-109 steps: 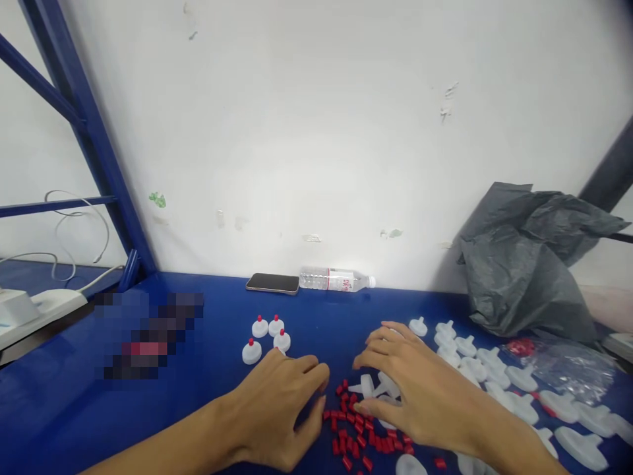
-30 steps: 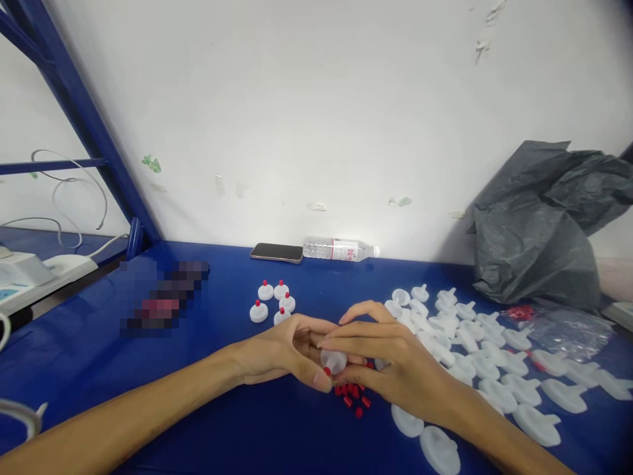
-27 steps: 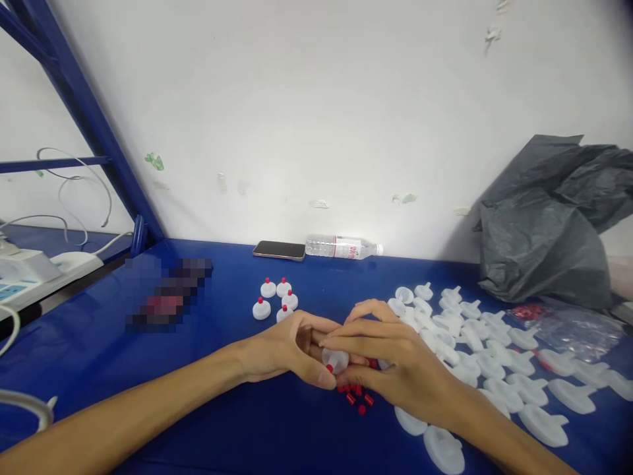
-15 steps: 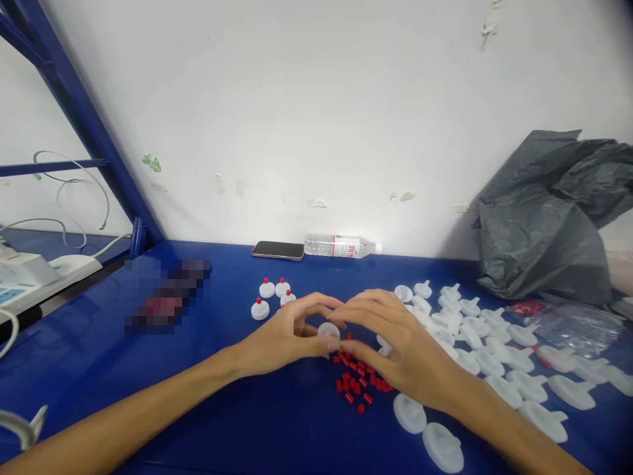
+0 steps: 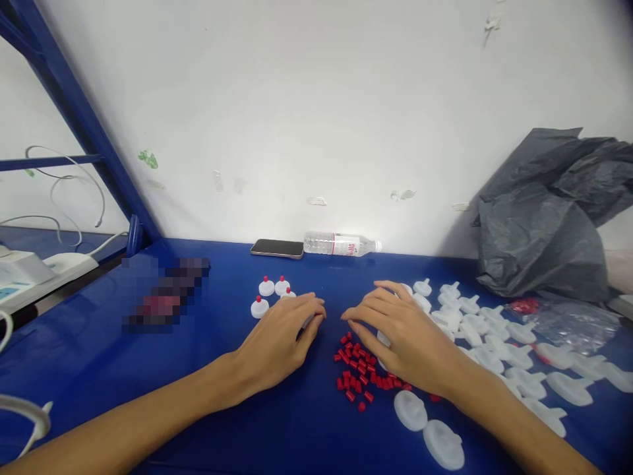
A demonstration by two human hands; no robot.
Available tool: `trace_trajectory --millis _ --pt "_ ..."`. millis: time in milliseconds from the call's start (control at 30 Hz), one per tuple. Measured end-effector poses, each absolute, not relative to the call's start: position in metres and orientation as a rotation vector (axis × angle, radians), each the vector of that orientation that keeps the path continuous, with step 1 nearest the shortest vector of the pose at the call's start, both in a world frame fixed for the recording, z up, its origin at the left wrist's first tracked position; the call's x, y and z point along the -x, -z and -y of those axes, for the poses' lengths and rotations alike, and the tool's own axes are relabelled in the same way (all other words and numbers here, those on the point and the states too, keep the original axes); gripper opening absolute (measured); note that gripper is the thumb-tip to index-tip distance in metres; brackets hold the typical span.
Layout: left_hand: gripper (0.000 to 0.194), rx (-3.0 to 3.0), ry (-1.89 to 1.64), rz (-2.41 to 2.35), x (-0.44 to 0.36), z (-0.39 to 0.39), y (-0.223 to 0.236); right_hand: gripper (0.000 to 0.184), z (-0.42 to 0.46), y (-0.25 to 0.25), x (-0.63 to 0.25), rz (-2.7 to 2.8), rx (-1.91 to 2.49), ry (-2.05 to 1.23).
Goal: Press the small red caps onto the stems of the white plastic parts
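Note:
My left hand (image 5: 281, 336) is closed with fingers and thumb drawn together around a white nozzle cap, which is almost wholly hidden behind them. It is close to a small group of white nozzle caps with red tips (image 5: 260, 307) standing upright on the blue table. My right hand (image 5: 395, 323) hovers beside a scatter of small red tip caps (image 5: 357, 363); its fingers are slightly apart and nothing shows in them. Under and past that hand lie many loose white nozzle caps (image 5: 444, 444) without red tips, spread to the right.
By the wall lie a phone (image 5: 277, 248) and a clear water bottle (image 5: 341, 243) on its side. A grey plastic bag (image 5: 541, 218) and a clear bag (image 5: 573, 326) are at the right. A power strip (image 5: 69, 265) with cables is at the left.
Both hands were together around a white nozzle cap, at which a red tip showed. They have parted: my left hand has moved left with the cap, my right hand has let go.

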State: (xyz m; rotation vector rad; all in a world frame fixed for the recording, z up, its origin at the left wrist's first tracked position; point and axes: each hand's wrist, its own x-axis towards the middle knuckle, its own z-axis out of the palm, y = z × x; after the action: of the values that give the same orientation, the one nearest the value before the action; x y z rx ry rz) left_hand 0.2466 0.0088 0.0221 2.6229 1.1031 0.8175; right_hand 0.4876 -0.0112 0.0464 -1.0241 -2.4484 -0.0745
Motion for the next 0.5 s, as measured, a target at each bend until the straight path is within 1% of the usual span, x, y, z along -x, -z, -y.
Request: trace_trajectory --millis 100,333,500 --pt "0.021 -2.679 -0.835 -1.100 -0.247 -0.009 -0.022 0.020 0.010 -0.046 -0.487 2.449 1.028 0.083" --pt "0.021 -2.772 -0.712 -1.210 -0.244 -0.015 -0.019 0.019 0.010 -0.050 -0.492 2.435 1.071 0.098" --pt "0.029 -2.730 -0.788 -1.219 -0.242 -0.015 -0.019 0.020 0.007 -0.053 -0.498 2.413 1.106 0.104"
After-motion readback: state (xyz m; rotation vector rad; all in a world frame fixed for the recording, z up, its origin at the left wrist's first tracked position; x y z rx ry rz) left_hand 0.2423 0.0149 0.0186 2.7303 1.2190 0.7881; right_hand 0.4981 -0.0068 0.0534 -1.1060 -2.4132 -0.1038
